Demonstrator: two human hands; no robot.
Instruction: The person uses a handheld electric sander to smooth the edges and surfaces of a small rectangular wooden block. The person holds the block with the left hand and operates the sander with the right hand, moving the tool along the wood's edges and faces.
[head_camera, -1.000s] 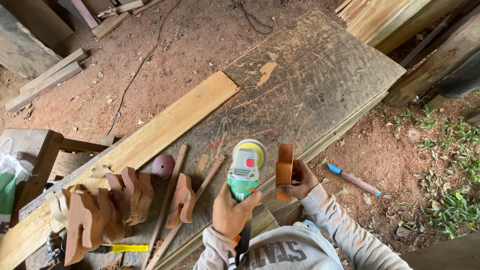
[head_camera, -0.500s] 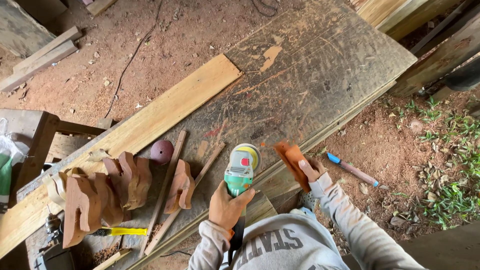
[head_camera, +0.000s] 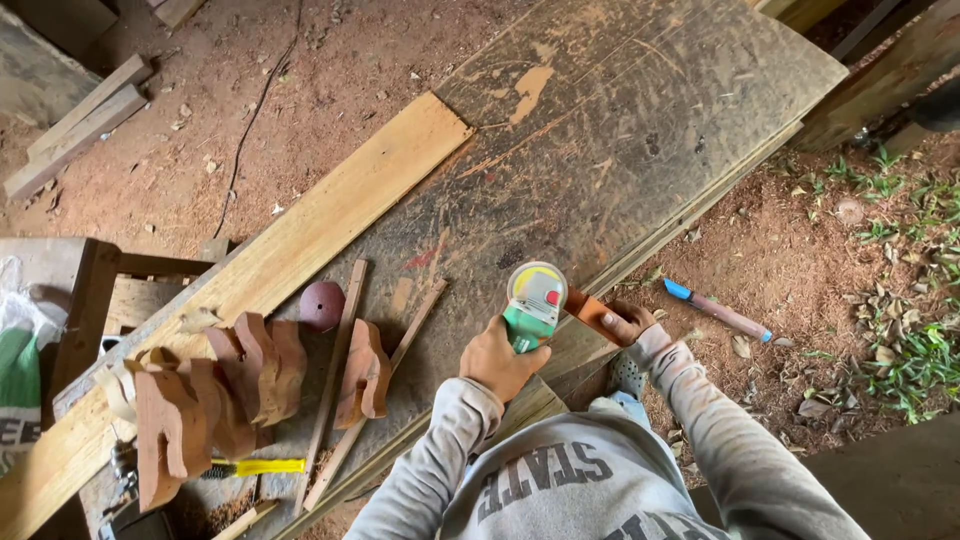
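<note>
Grinder, green-bodied with a round guard, sits at the near edge of the worktop, clasped firmly in the left hand. The right hand is closed on a small reddish wood block that meets the disc. Judged risks, largest first: the worktop is a loose board that could shift under pressure; with the block held by hand and not clamped, the disc could grab it and throw it; fingers lie close to the disc; loose carved pieces and thin sticks nearby could vibrate off.

Wooden cutouts on worn board
</note>
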